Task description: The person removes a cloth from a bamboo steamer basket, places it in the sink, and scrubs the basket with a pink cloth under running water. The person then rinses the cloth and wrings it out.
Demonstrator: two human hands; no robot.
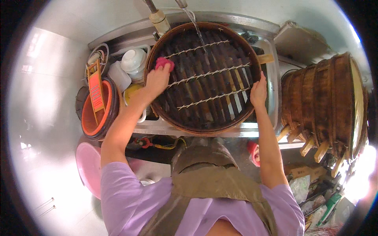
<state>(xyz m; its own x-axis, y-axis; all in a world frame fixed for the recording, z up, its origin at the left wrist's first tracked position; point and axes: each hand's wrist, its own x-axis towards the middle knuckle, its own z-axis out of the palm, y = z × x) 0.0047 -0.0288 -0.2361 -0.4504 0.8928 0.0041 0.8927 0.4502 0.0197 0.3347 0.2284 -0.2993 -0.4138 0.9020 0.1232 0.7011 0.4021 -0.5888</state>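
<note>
In front of me a large round bamboo steamer basket (pixel 206 85) lies over a metal sink (pixel 273 118). Its dark slats are tied by three rows of pale cord, and a wooden handle (pixel 265 58) juts out at the right. My left hand (pixel 158 77) grips a pink scrubbing cloth (pixel 164 63) against the inner left side of the basket. On the right, my right hand (pixel 259 91) holds the basket's rim, thumb and fingers around the edge. A stream of water (pixel 196 26) runs from a tap spout (pixel 181 3) onto the slats.
Stacked bamboo steamers (pixel 322 103) stand on the right, handles sticking out. Left of the sink are white bowls (pixel 133 60), an orange-lined bucket (pixel 110 97) and an orange grater (pixel 96 88). A pink basin (pixel 88 168) sits lower left. A pipe (pixel 159 20) rises behind the sink.
</note>
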